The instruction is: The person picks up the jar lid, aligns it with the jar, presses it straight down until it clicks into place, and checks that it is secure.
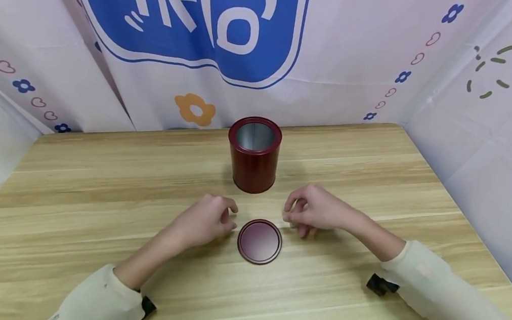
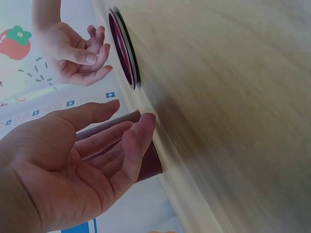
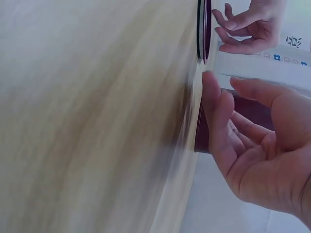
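Note:
A dark red round lid (image 1: 259, 241) lies flat on the wooden table between the two hands. Behind it stands a matching dark red tin can (image 1: 255, 167), upright, its top uncovered and its bare metal inside showing. My left hand (image 1: 208, 219) hovers just left of the lid, fingers loosely bent and nothing in them. On the other side, my right hand (image 1: 315, 209) is held close to the lid's right, also bent loosely and holding nothing. In the left wrist view the lid (image 2: 124, 48) appears edge-on, and the left fingers partly hide the can (image 2: 149, 162).
The wooden table (image 1: 104, 203) ends at the back against a white cloth (image 1: 344, 71) printed with a blue sign, flowers and hearts. White sheeting (image 1: 478, 135) also rises along the right side. Black straps (image 1: 382, 284) show near the sleeve cuffs.

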`<action>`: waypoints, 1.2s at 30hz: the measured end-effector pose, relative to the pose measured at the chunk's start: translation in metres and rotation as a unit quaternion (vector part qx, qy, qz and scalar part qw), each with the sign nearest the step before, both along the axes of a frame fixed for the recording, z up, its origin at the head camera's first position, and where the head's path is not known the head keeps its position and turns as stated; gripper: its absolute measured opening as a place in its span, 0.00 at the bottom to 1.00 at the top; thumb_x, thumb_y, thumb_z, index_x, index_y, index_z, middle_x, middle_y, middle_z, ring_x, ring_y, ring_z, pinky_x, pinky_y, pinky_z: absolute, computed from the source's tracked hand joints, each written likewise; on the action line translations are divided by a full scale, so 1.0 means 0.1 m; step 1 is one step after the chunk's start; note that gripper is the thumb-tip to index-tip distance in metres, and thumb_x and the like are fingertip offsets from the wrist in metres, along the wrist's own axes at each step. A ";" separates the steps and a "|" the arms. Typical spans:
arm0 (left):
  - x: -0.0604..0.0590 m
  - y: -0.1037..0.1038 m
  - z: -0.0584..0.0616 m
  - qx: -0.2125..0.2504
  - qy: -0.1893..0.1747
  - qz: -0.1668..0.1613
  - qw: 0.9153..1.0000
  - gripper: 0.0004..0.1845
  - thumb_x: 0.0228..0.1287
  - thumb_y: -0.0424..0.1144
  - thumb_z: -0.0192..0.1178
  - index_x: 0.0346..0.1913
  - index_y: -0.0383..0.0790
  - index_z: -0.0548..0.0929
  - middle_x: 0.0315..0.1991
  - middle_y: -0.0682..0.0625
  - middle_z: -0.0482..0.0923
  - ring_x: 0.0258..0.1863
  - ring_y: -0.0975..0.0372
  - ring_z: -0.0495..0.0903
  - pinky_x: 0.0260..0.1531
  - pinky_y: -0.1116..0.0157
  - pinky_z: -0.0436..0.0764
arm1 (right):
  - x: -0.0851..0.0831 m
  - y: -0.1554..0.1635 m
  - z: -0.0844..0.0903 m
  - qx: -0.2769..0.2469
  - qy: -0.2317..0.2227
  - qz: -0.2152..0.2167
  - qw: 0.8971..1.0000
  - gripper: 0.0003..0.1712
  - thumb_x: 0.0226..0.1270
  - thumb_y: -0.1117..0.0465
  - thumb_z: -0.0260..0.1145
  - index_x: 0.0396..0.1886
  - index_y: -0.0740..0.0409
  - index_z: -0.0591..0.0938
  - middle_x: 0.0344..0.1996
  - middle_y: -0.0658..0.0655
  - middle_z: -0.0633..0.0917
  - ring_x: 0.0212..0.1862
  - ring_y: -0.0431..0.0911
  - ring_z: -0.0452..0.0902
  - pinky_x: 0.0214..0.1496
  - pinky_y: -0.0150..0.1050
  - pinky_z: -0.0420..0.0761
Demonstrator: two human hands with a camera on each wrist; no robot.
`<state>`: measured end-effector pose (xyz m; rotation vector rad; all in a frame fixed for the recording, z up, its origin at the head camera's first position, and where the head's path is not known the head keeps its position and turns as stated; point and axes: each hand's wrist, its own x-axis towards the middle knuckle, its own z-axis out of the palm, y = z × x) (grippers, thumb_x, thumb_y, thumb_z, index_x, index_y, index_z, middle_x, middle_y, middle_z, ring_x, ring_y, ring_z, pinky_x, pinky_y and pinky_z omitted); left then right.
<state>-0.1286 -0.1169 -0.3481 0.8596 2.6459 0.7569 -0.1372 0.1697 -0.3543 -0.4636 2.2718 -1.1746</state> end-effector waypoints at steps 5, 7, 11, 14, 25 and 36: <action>0.00 0.04 -0.02 0.014 -0.021 -0.002 1.000 0.11 0.62 0.28 0.70 0.46 0.27 0.86 0.24 0.53 0.76 0.24 0.67 0.75 0.32 0.68 0.80 | 0.01 -0.02 -0.02 -0.031 -0.027 0.008 0.999 0.06 0.71 0.66 0.70 0.42 0.66 0.84 0.27 0.62 0.87 0.25 0.52 0.88 0.26 0.48 0.89; 0.00 0.05 -0.02 0.030 -0.052 0.004 0.998 0.11 0.63 0.27 0.69 0.47 0.26 0.85 0.25 0.52 0.78 0.23 0.67 0.78 0.30 0.69 0.82 | 0.01 -0.04 -0.03 -0.041 -0.039 0.006 0.998 0.06 0.71 0.67 0.69 0.43 0.67 0.84 0.29 0.63 0.87 0.27 0.53 0.89 0.28 0.48 0.90; 0.01 0.06 -0.03 0.074 -0.136 0.027 0.988 0.13 0.66 0.24 0.64 0.52 0.24 0.83 0.28 0.48 0.82 0.19 0.62 0.83 0.23 0.67 0.86 | 0.02 -0.07 -0.04 -0.055 -0.065 -0.005 0.996 0.07 0.70 0.69 0.68 0.44 0.69 0.84 0.31 0.64 0.86 0.29 0.53 0.89 0.30 0.47 0.91; 0.01 0.06 -0.03 0.098 -0.174 0.039 0.979 0.14 0.67 0.23 0.62 0.54 0.22 0.82 0.31 0.46 0.83 0.21 0.60 0.84 0.23 0.65 0.87 | 0.03 -0.08 -0.05 -0.064 -0.087 -0.017 0.994 0.09 0.69 0.69 0.69 0.45 0.71 0.83 0.32 0.64 0.86 0.30 0.52 0.89 0.32 0.47 0.91; 0.04 0.03 -0.06 0.192 -0.309 0.088 0.927 0.18 0.70 0.26 0.55 0.60 0.19 0.76 0.39 0.37 0.81 0.28 0.55 0.86 0.28 0.57 0.90 | 0.04 -0.10 -0.07 -0.095 -0.157 -0.046 0.982 0.12 0.72 0.69 0.61 0.49 0.75 0.81 0.36 0.63 0.89 0.37 0.53 0.91 0.37 0.47 0.91; 0.00 -0.03 -0.07 0.233 -0.394 0.132 0.879 0.19 0.75 0.30 0.51 0.61 0.20 0.74 0.45 0.36 0.81 0.33 0.53 0.88 0.33 0.56 0.91 | 0.02 -0.06 -0.10 -0.114 -0.223 -0.081 0.965 0.17 0.73 0.67 0.58 0.55 0.75 0.79 0.42 0.65 0.88 0.40 0.54 0.91 0.40 0.47 0.91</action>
